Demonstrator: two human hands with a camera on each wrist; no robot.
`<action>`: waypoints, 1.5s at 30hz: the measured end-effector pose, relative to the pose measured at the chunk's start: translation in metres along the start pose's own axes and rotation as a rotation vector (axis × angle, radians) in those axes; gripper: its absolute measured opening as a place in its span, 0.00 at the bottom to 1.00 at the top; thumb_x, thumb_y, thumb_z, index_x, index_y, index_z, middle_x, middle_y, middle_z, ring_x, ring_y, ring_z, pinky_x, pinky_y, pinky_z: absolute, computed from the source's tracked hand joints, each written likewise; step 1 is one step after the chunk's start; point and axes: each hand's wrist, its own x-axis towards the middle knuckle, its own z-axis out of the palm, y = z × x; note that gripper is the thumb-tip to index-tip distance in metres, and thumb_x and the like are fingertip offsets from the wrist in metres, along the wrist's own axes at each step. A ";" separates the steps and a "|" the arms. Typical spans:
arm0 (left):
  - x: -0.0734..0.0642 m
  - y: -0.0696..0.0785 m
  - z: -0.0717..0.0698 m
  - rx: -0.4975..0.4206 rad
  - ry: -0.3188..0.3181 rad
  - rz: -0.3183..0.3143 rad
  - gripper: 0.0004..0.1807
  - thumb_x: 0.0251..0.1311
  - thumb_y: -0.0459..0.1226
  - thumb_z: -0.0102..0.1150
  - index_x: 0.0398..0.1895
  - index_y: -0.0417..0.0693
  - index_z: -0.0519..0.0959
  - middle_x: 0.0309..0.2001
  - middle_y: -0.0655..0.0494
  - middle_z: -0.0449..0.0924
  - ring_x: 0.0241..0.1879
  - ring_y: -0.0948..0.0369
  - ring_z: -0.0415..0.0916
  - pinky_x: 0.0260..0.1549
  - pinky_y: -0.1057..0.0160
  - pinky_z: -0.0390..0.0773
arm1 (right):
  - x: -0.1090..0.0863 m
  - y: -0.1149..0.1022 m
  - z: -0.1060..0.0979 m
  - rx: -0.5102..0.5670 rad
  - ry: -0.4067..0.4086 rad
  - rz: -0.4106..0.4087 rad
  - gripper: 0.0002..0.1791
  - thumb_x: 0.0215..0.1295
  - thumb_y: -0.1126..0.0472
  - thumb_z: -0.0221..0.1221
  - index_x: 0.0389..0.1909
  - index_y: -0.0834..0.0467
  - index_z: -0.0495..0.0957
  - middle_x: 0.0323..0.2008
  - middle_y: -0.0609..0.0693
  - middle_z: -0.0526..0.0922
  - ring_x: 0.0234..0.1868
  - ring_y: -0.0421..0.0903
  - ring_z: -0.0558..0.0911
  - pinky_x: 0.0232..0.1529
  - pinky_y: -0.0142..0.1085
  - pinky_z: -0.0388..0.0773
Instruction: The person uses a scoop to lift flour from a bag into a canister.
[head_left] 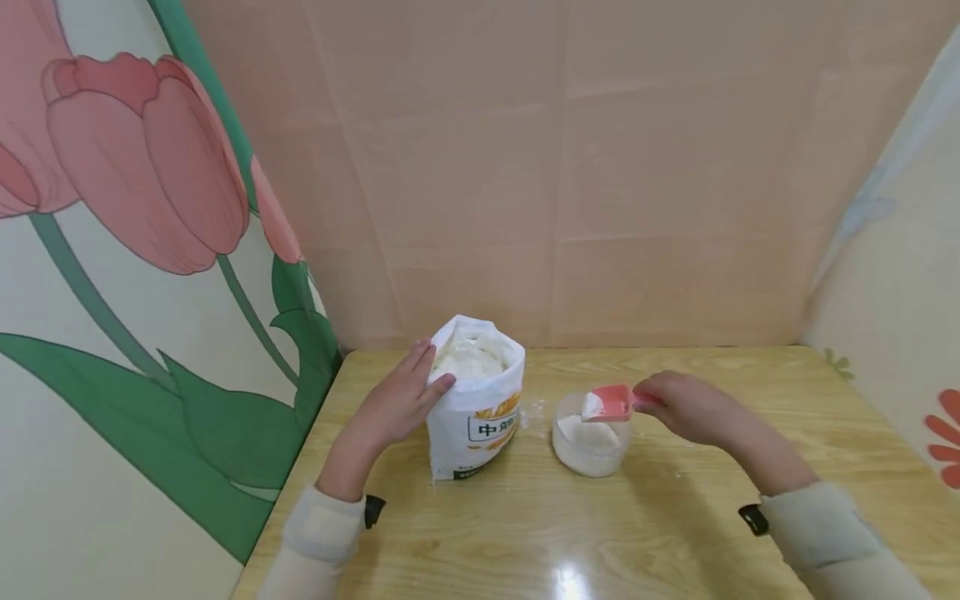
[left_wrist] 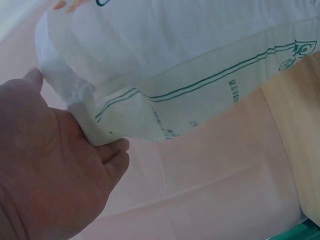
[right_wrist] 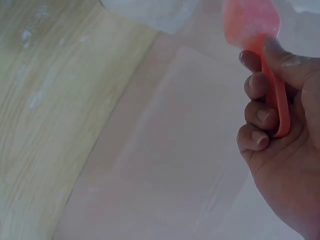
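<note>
Bag point(head_left: 480, 421) of white powder point(head_left: 472, 360) stands upright on the desk point(head_left: 480, 533), mouth open, printed side to the front, powder close below the rim. Left hand point(head_left: 393, 404) has its upper left edge: thumb on the near side, fingers point(left_wrist: 116, 150) round the other, clamped on the bag wall in the left wrist view. Clear round tub point(head_left: 591, 464) sits just right of the bag, not touching it, with a mound of the same-looking powder inside. Right hand point(head_left: 690, 408) holds a pink-red scoop point(head_left: 613, 403), fingers curled and clamped round the handle; the right wrist view shows the thumb along the handle near the scoop head, with a white smear on it. Scoop head is at the tub's far right side, overlapping the rim in the head view, white powder on its left end; can't tell if it touches the rim. White spill point(head_left: 534, 414) on the desk between bag and tub. Pale sleeves point(head_left: 322, 527) on both arms, black strap piece point(head_left: 753, 519) at each cuff. Pinkish sheet point(head_left: 562, 183) behind the desk, painted tulips point(head_left: 150, 158) on the left wall, red flower point(head_left: 947, 437) on the right.
</note>
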 end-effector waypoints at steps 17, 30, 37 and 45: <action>0.000 -0.003 0.000 -0.014 0.000 0.014 0.50 0.72 0.70 0.23 0.81 0.41 0.46 0.82 0.48 0.40 0.81 0.53 0.34 0.77 0.49 0.47 | 0.036 -0.037 -0.017 -0.579 -0.133 -0.228 0.10 0.54 0.68 0.71 0.23 0.55 0.78 0.23 0.46 0.75 0.26 0.46 0.74 0.28 0.40 0.77; 0.001 -0.006 0.001 -0.020 -0.010 0.011 0.51 0.70 0.71 0.23 0.81 0.42 0.46 0.82 0.49 0.40 0.81 0.54 0.34 0.77 0.50 0.47 | 0.040 -0.043 -0.027 -0.378 -0.170 -0.144 0.13 0.59 0.68 0.66 0.21 0.51 0.75 0.23 0.43 0.72 0.25 0.42 0.71 0.24 0.37 0.71; 0.002 -0.007 0.001 -0.013 -0.005 0.013 0.52 0.70 0.71 0.23 0.81 0.42 0.45 0.82 0.49 0.40 0.81 0.55 0.34 0.77 0.50 0.47 | 0.023 -0.029 -0.029 -0.087 -0.081 -0.021 0.05 0.71 0.60 0.61 0.34 0.53 0.84 0.31 0.43 0.80 0.32 0.42 0.77 0.34 0.43 0.77; 0.001 -0.005 -0.002 -0.001 -0.005 0.020 0.51 0.71 0.70 0.24 0.81 0.41 0.46 0.82 0.48 0.40 0.81 0.54 0.34 0.77 0.50 0.47 | 0.005 -0.021 -0.025 -0.042 0.119 -0.005 0.11 0.70 0.56 0.63 0.42 0.61 0.85 0.35 0.49 0.86 0.35 0.47 0.84 0.41 0.51 0.82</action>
